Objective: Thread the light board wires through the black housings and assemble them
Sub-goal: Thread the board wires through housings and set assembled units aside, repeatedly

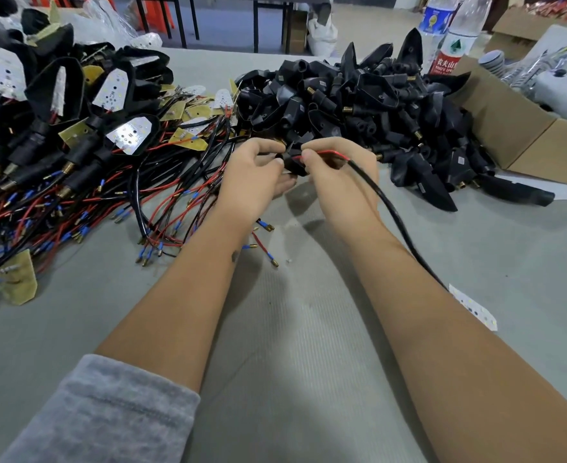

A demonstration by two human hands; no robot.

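My left hand (253,177) grips a black housing (293,163) at the table's middle. My right hand (338,177) pinches a red wire (328,153) right at the housing's opening. That wire joins a black cable (389,208) that runs back over my right forearm to a white light board (474,307) lying on the table beside that arm. A heap of empty black housings (369,108) lies just behind my hands. Loose light boards with red and black wires (161,195) lie to the left.
Assembled housings with boards (51,105) are piled at the far left. An open cardboard box (522,135) stands at the right, with two water bottles (452,35) behind the housing heap. Grey cloth (292,345) covers the table.
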